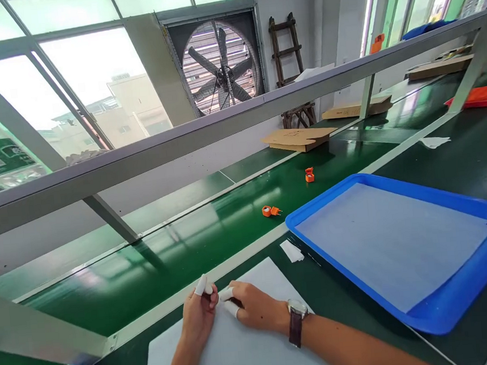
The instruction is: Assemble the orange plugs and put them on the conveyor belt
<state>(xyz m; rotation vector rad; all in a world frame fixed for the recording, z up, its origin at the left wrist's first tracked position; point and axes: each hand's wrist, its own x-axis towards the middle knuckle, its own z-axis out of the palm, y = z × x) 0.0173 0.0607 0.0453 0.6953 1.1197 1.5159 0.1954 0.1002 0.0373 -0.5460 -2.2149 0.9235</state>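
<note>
White finger cots cover the fingertips of both hands. My left hand (199,317) is raised over a white sheet of paper (258,346), its fingers curled in and its thumb pressed against them. Whether something small sits in that pinch cannot be made out. Just to its right, my right hand (252,306) rests low over the same sheet, with a small gap between its thumb and index finger and nothing visible there. The fingertips of the two hands come close together. A watch (297,314) with a dark strap is on my right wrist.
A blue tray (452,323) holding white sheets lies to the right. Small white paper pieces (292,251) lie beside it. Orange plug-like parts (271,210) sit on the green conveyor belt (181,250), near a flat cardboard box (299,138). A metal rail (221,122) crosses above.
</note>
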